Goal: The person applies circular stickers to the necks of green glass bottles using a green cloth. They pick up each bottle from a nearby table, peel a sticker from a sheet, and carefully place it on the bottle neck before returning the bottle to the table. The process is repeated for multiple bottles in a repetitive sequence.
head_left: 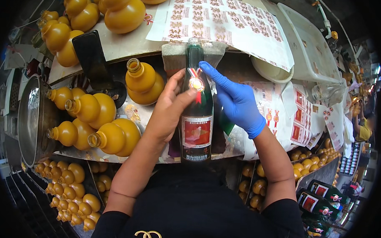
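A green glass bottle (pixel 193 102) lies in front of me, its neck pointing away, resting on a grey cloth-like support (pixel 172 55). It bears a red picture label (pixel 197 132) low down and a round gold medal sticker (pixel 196 83) with red and white ribbon near the shoulder. My bare left hand (pixel 169 105) is closed against the bottle's left side, thumb on the sticker's edge. In a blue glove, my right hand (pixel 237 99) stretches its index finger to the ribbon's upper right end. Its thumb is hidden, and its palm stays off the glass.
Yellow gourd-shaped bottles (pixel 122 137) stand and lie to the left, beside a phone on a stand (pixel 90 52) and a metal basin (pixel 33 122). Printed sheets (pixel 227 19) cover the far bench. A white tub (pixel 302 43) is at far right; labelled green bottles (pixel 322 203) are at lower right.
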The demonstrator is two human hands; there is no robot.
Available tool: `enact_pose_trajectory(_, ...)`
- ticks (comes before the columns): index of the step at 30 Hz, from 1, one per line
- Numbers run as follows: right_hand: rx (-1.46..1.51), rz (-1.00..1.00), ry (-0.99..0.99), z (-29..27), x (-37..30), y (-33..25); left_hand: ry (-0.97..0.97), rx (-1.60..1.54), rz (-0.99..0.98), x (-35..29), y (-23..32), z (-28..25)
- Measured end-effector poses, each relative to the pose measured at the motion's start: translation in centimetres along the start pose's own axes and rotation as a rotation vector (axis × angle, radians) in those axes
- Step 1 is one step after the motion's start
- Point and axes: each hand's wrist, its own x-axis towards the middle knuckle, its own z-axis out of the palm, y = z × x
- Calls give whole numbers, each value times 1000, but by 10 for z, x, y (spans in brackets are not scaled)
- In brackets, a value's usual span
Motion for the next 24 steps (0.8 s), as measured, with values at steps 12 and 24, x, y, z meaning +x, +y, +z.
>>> enact_pose_trajectory(12,-134,-110,-11,4,1,9,-34,42,23,-3,0,2)
enact_pose_trajectory(24,100,26,89,12,0,10,-20,-85,-4,0,-2,-2)
